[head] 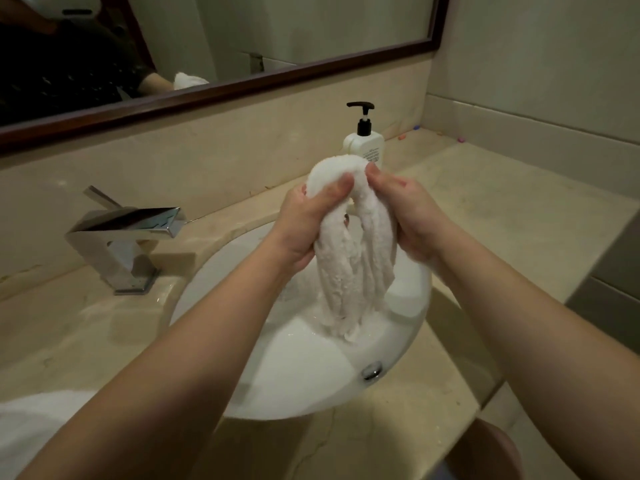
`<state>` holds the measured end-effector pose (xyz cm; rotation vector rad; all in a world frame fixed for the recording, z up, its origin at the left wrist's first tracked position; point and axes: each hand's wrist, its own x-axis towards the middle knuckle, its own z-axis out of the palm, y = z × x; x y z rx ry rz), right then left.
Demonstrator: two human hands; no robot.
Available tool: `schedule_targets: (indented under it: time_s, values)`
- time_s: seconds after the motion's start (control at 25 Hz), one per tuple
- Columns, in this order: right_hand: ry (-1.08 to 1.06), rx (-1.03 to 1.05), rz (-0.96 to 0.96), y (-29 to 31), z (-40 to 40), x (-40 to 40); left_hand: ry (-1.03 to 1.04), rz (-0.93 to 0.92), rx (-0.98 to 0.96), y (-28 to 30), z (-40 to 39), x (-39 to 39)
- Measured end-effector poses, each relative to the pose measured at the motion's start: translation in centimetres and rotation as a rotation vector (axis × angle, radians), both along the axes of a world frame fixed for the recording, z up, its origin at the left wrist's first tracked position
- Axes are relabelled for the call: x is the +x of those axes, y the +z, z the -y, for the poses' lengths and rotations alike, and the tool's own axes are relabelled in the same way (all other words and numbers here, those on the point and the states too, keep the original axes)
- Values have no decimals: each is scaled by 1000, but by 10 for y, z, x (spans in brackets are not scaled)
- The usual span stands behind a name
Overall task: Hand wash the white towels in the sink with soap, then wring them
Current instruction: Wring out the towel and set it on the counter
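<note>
A beige stone counter (86, 334) runs along the wall under a dark-framed mirror (242, 81), and a round white sink (412, 327) is set into it at the centre. That leaves room on the near left of the counter for a second white towel (31, 420), which lies there apart from the sink, probably waiting its turn or already done; I cannot tell which.

Above the bowl hangs the towel (349, 271) being washed, bunched into a thick rope and looped over at the top, with its two tails trailing down into the sink, so any drips fall inside. The left hand (308, 223) grips the left side of the loop, fingers curled round it with the thumb on top. The right hand (408, 216) clenches the right side the same way. Hands this close together suit rubbing or twisting the cloth; which one is under way cannot be told.

A square chrome tap (128, 237) stands to the left, with no water visibly running. A pump soap bottle (365, 143) sits just behind the towel, within easy reach.
</note>
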<state>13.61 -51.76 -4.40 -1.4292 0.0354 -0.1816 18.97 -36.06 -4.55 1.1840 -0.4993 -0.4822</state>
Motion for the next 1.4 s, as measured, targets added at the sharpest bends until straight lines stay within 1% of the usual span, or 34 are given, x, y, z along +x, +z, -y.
schedule_targets:
  time_s: [0.08, 0.2, 0.24, 0.28, 0.32, 0.36, 0.4, 0.52, 0.56, 0.6, 0.64, 0.76, 0.8, 0.84, 0.88, 0.92, 0.96, 1.0, 1.04, 1.12, 1.2, 1.28, 1.32, 1.4]
  values:
    - [-73, -15, -46, -10, 1, -5, -48, -91, -110, -5, 12, -3]
    - [-354, -240, -27, -20, 12, -1, -149, -186, -171, -16, 26, -6]
    - [-405, -243, -24, -24, 17, 4, -189, -208, -198, -19, 30, -4]
    - [-374, -156, -58, -24, 18, 8, -229, -235, -236, -18, 34, -5]
    - [-280, -26, -121, -25, 14, 11, -245, -267, -249, -19, 37, -6]
    - [-158, 96, -168, -29, 8, 15, -212, -301, -239, -19, 39, -6]
    - [-52, 175, -214, -34, 1, 15, -160, -344, -230, -23, 39, -2]
    - [149, 126, -370, -49, -26, 7, 66, -486, -179, -42, 26, 16]
    - [183, 109, -412, -52, -35, 4, 137, -505, -113, -48, 19, 24]
    - [191, 90, -427, -55, -40, 4, 209, -472, -37, -53, 11, 30]
    - [195, 76, -437, -59, -44, 3, 292, -402, 75, -59, 6, 35]
    - [220, -6, -484, -66, -50, 8, 506, -104, 551, -66, -2, 40]
    - [200, -21, -515, -66, -50, 9, 514, -28, 668, -68, -4, 40]
    - [176, 9, -540, -67, -49, 13, 470, -5, 725, -71, -6, 41]
    - [166, 77, -550, -65, -48, 16, 379, -67, 685, -74, -7, 42]
    - [173, 154, -537, -65, -47, 19, 260, -235, 522, -79, -8, 45]
    - [194, 225, -511, -65, -45, 21, 147, -415, 312, -82, -8, 44]
    - [214, 285, -484, -67, -43, 22, 64, -537, 105, -87, -8, 42]
    - [238, 339, -467, -67, -43, 22, -3, -585, -43, -93, -7, 42]
    - [257, 409, -456, -70, -45, 21, -105, -576, -158, -96, -4, 42]
    - [291, 441, -466, -71, -50, 19, -133, -538, -123, -87, -5, 48]
    - [344, 387, -460, -74, -55, 16, -44, -544, 1, -78, -8, 55]
    - [350, 313, -453, -76, -56, 16, 22, -515, 84, -78, -10, 59]
    - [299, 121, -465, -79, -57, 13, 159, -390, 262, -78, -11, 65]
